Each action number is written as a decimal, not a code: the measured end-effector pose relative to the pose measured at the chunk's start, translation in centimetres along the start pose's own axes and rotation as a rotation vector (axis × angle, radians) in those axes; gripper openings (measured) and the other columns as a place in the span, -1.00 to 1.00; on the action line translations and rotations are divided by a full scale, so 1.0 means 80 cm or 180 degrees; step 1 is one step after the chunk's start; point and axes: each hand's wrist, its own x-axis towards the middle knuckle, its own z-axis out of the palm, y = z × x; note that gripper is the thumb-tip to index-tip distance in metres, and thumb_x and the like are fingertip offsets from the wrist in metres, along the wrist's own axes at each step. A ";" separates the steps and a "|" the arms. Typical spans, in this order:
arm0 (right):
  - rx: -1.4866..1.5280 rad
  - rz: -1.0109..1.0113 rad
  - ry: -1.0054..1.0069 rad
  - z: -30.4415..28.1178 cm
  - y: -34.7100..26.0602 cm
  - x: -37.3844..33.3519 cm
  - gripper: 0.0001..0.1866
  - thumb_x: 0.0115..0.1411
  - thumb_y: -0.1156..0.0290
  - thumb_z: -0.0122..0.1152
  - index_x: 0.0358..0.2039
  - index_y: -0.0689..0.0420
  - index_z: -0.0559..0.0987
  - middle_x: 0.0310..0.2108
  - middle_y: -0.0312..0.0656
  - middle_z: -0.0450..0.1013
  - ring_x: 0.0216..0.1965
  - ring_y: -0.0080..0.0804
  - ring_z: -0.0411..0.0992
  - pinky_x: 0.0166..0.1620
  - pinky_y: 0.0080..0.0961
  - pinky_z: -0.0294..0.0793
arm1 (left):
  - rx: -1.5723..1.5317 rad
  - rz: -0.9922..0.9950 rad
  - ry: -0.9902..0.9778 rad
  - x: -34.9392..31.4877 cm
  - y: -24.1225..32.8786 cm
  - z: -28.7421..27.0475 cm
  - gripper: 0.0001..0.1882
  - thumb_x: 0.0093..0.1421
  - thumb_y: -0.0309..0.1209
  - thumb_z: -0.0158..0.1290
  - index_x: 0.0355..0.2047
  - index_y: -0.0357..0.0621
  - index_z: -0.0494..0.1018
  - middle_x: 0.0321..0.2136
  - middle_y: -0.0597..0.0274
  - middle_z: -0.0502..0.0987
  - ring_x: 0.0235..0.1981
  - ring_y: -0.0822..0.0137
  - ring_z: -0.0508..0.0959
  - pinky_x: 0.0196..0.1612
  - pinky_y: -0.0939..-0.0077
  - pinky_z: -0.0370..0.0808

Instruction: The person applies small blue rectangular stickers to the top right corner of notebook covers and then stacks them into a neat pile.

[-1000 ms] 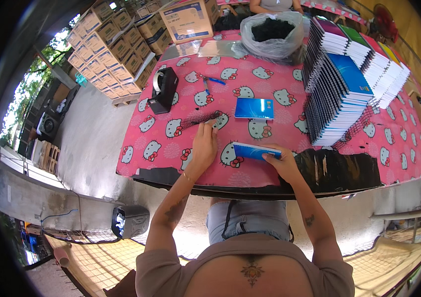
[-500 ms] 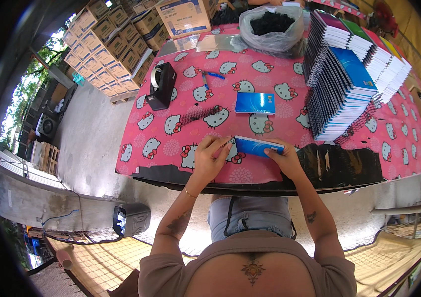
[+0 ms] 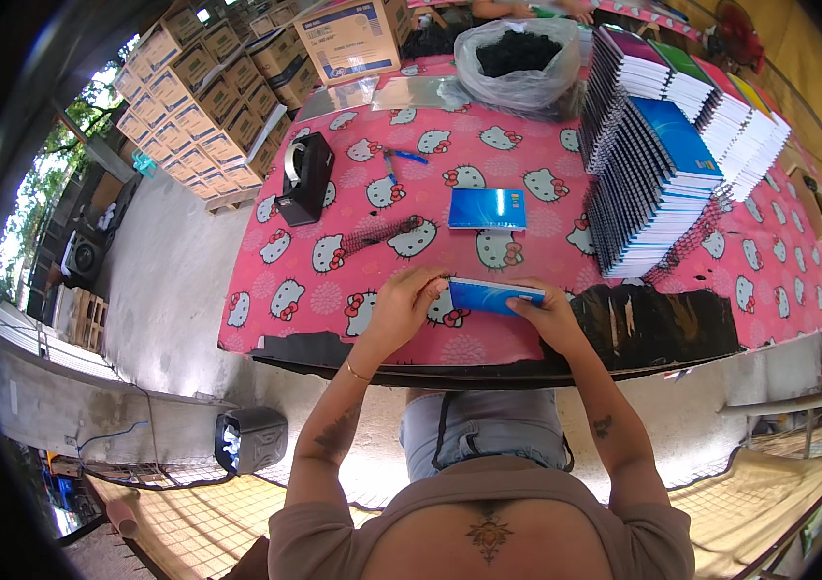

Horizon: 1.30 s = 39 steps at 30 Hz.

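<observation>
Head view: right hand (image 3: pixel 548 314) clamped on a blue notebook (image 3: pixel 484 297) at the near side of the pink counter (image 3: pixel 258 277), left hand (image 3: pixel 409 302) at that notebook's left end, can't tell if it's gripping anything. Second blue notebook (image 3: pixel 486 210) lies farther off, black spiral coils (image 3: pixel 379 235) left of it, notebook stack (image 3: pixel 660 198) to the right

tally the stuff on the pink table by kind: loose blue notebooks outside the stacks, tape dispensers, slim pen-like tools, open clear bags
Loose blue notebooks: 2 (one lying flat, one in the right hand)
Tape dispenser: 1
Slim pen-like tools: 2
Open clear bag: 1
Total: 6
</observation>
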 end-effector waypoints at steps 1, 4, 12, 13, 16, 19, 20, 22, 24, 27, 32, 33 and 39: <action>-0.0008 0.0014 0.0004 -0.001 0.003 0.000 -0.73 0.24 0.49 0.25 -0.05 0.25 0.56 -0.19 -0.31 0.53 -0.13 -0.61 0.41 0.01 -0.57 0.38 | -0.0005 0.0117 -0.0120 0.001 -0.003 0.000 -0.80 0.19 -0.50 0.19 -0.17 -0.24 0.53 -0.32 0.11 0.52 -0.44 0.29 0.54 -0.44 0.47 0.43; -0.0012 0.0055 0.0006 -0.002 0.008 0.001 -0.74 0.24 0.50 0.24 -0.05 0.24 0.57 -0.19 -0.31 0.53 -0.14 -0.61 0.41 0.01 -0.57 0.38 | -0.0313 -0.0119 -0.0207 0.003 0.002 0.000 -0.78 0.21 -0.48 0.18 -0.13 -0.24 0.51 -0.28 0.10 0.51 -0.43 0.28 0.54 -0.44 0.45 0.43; -0.0072 0.0058 -0.0006 -0.002 0.002 0.000 -0.75 0.24 0.51 0.24 -0.07 0.25 0.57 -0.22 -0.33 0.52 -0.15 -0.63 0.40 -0.01 -0.58 0.38 | 0.0035 0.0129 -0.0720 0.015 0.005 -0.006 -0.77 0.22 -0.41 0.17 -0.16 -0.22 0.49 -0.26 0.07 0.48 -0.45 0.20 0.54 -0.42 0.36 0.44; -0.0070 0.0082 0.0012 -0.002 0.001 0.000 -0.75 0.24 0.50 0.24 -0.07 0.25 0.57 -0.22 -0.33 0.52 -0.16 -0.63 0.41 -0.01 -0.59 0.37 | 0.0039 0.0179 -0.0611 0.017 0.015 -0.006 -0.77 0.22 -0.38 0.17 -0.16 -0.22 0.49 -0.27 0.07 0.47 -0.45 0.17 0.54 -0.42 0.33 0.45; -0.0183 0.0002 0.0069 0.001 -0.001 0.001 -0.74 0.23 0.49 0.24 -0.07 0.25 0.58 -0.24 -0.30 0.53 -0.18 -0.62 0.41 -0.04 -0.59 0.38 | 0.0447 0.0517 -0.0788 0.022 -0.004 -0.006 -0.75 0.21 -0.31 0.18 -0.17 -0.18 0.49 -0.28 0.04 0.47 -0.48 0.11 0.53 -0.42 0.28 0.46; -0.0440 -0.0268 0.0244 0.012 -0.004 -0.005 -0.72 0.23 0.46 0.23 -0.05 0.24 0.59 -0.26 -0.26 0.55 -0.23 -0.61 0.43 -0.09 -0.57 0.41 | 0.0506 0.0499 -0.0314 0.016 0.013 0.003 -0.70 0.15 -0.27 0.21 -0.19 -0.16 0.46 -0.28 0.08 0.44 -0.31 0.01 0.51 -0.30 0.16 0.43; -0.0460 -0.0303 0.0316 0.018 -0.013 -0.010 -0.72 0.23 0.45 0.24 -0.06 0.25 0.59 -0.27 -0.25 0.55 -0.24 -0.61 0.43 -0.09 -0.57 0.42 | 0.1009 0.0567 -0.0278 0.014 0.020 0.004 -0.64 0.17 -0.23 0.17 -0.12 -0.19 0.45 -0.12 0.07 0.45 -0.05 0.03 0.47 0.01 0.01 0.37; -0.0435 -0.0246 0.0512 0.026 -0.030 -0.015 -0.72 0.22 0.44 0.25 -0.07 0.26 0.60 -0.28 -0.24 0.55 -0.24 -0.61 0.43 -0.10 -0.57 0.42 | 0.1636 0.0620 0.0302 0.010 0.047 0.024 -0.60 0.21 -0.19 0.13 -0.03 -0.14 0.42 -0.03 0.01 0.42 0.02 -0.03 0.44 0.16 -0.15 0.19; -0.0362 0.0018 0.0766 0.031 -0.038 -0.023 -0.73 0.21 0.45 0.26 -0.09 0.27 0.60 -0.29 -0.23 0.56 -0.26 -0.61 0.43 -0.12 -0.57 0.43 | 0.1892 0.0549 0.0509 -0.019 0.054 0.038 -0.59 0.24 -0.17 0.09 0.02 -0.11 0.42 0.01 0.01 0.42 0.06 -0.03 0.43 0.25 -0.27 0.04; -0.0502 -0.0171 0.0693 0.034 -0.024 -0.028 -0.75 0.21 0.46 0.27 -0.10 0.26 0.61 -0.31 -0.25 0.56 -0.28 -0.61 0.43 -0.13 -0.59 0.42 | 0.1707 0.0530 0.0365 -0.029 0.038 0.040 -0.64 0.26 -0.19 0.07 -0.01 -0.08 0.45 -0.05 0.11 0.48 0.04 0.08 0.47 0.29 -0.32 -0.05; -0.0067 -0.0198 0.0568 0.031 -0.019 -0.023 -0.75 0.23 0.49 0.26 -0.07 0.26 0.59 -0.25 -0.29 0.55 -0.22 -0.62 0.40 -0.11 -0.63 0.38 | 0.0654 0.0621 -0.0401 0.005 0.013 -0.006 -0.80 0.25 -0.28 0.10 -0.16 -0.04 0.50 -0.32 0.31 0.56 -0.13 0.26 0.55 0.32 -0.14 0.03; -0.0105 -0.0163 0.0514 0.029 -0.018 -0.027 -0.74 0.23 0.49 0.26 -0.07 0.26 0.59 -0.24 -0.29 0.55 -0.22 -0.62 0.40 -0.11 -0.64 0.37 | 0.0725 0.0713 -0.0308 0.007 0.017 -0.007 -0.82 0.23 -0.29 0.12 -0.19 -0.03 0.50 -0.35 0.33 0.55 -0.16 0.27 0.55 0.32 -0.10 0.04; 0.0217 -0.0062 0.0592 0.035 -0.036 -0.034 -0.69 0.24 0.46 0.28 -0.02 0.27 0.57 -0.22 -0.27 0.54 -0.21 -0.60 0.40 -0.08 -0.62 0.39 | 0.1220 0.0626 -0.0464 0.015 0.030 -0.016 -0.53 0.25 -0.10 0.06 0.04 -0.13 0.41 -0.03 0.08 0.48 0.09 0.09 0.43 0.31 -0.24 -0.02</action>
